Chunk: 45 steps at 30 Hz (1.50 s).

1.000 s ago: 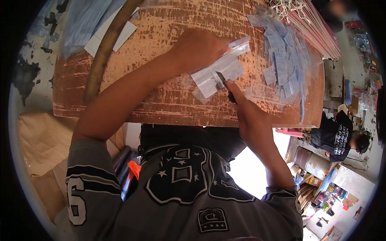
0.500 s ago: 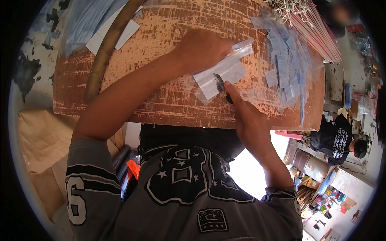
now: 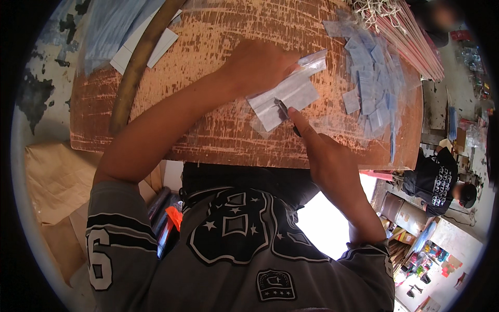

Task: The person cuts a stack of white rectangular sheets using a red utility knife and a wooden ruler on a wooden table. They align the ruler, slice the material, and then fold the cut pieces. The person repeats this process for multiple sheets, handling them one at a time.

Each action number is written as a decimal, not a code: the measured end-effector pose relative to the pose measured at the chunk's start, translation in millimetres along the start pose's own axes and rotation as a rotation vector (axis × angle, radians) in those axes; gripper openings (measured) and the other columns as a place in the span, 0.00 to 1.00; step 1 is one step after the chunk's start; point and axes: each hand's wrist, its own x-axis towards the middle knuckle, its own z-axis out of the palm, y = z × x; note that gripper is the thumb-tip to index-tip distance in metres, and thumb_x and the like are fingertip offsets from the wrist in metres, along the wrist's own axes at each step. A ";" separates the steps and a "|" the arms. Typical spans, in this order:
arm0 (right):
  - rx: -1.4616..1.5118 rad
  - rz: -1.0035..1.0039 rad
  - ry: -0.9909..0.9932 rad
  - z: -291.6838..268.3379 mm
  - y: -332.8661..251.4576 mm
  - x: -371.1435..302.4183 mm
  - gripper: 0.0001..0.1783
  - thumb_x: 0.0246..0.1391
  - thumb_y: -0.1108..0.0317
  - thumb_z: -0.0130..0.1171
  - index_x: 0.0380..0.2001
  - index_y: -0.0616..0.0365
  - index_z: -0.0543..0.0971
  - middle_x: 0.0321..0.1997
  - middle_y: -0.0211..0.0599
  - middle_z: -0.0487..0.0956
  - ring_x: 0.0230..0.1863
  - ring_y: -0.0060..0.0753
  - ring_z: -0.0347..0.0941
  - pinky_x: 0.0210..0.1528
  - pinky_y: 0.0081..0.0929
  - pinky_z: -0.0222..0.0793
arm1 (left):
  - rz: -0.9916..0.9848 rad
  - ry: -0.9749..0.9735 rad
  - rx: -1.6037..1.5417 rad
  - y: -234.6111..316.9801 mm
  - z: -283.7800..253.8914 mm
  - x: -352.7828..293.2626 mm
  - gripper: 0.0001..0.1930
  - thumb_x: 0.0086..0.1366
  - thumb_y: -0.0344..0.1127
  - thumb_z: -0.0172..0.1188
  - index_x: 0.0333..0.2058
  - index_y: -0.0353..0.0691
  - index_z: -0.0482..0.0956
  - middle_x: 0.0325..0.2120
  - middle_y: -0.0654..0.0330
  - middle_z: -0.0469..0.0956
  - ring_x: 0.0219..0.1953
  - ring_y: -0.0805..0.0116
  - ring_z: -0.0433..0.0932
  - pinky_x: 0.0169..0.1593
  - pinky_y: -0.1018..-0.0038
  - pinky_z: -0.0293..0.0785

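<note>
While the left hand (image 3: 261,66) rests on the plastic sheet (image 3: 299,92) on the bench (image 3: 218,143), its grip unclear to me, I see the right hand (image 3: 332,156) clasping a cutter (image 3: 284,110), blade (image 3: 278,103) over the sheet

Tabletop (image 3: 218,26) red-brn w/ pale tan scratch streaks. Film sheet (image 3: 291,98) semi-clear, whitish-gry. Knife (image 3: 282,108) gry blade, dk handle. Plastic pcs (image 3: 367,99) lt blue. Sticks (image 3: 416,47) pink, strings (image 3: 378,13) off-wht. Curved bar (image 3: 134,73) brn. Shirt (image 3: 208,288) gry, blk panels, wht stars, blk/wht sleeve stripes.
</note>
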 end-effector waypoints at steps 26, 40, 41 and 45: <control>0.153 0.424 0.525 -3.6 50.1 -28.9 0.26 0.78 0.67 0.55 0.75 0.53 0.71 0.58 0.61 0.85 0.53 0.66 0.86 0.52 0.52 0.82 | 0.038 0.051 -0.107 -5.0 -0.5 2.7 0.18 0.80 0.51 0.58 0.40 0.43 0.86 0.23 0.52 0.84 0.26 0.49 0.85 0.33 0.52 0.79; -0.413 0.215 1.011 24.5 73.4 59.8 0.25 0.64 0.68 0.71 0.64 0.55 0.81 0.53 0.48 0.80 0.51 0.49 0.79 0.51 0.41 0.78 | -0.193 0.329 -0.520 -8.8 -11.1 3.2 0.22 0.83 0.51 0.59 0.47 0.34 0.86 0.22 0.55 0.78 0.23 0.68 0.72 0.31 0.65 0.70; -0.076 0.174 0.981 23.7 60.4 58.2 0.24 0.66 0.66 0.71 0.63 0.56 0.81 0.52 0.46 0.81 0.50 0.44 0.80 0.48 0.38 0.78 | -0.215 0.351 -0.544 -9.3 -13.1 1.4 0.22 0.83 0.51 0.59 0.47 0.33 0.86 0.21 0.57 0.77 0.23 0.70 0.71 0.32 0.66 0.70; 1.077 0.131 0.648 36.0 2.2 62.3 0.22 0.72 0.58 0.69 0.60 0.63 0.82 0.44 0.39 0.84 0.39 0.27 0.82 0.35 0.27 0.76 | -0.233 0.378 -0.653 -15.2 -8.8 4.6 0.23 0.84 0.52 0.59 0.46 0.32 0.86 0.21 0.62 0.75 0.26 0.75 0.69 0.33 0.68 0.70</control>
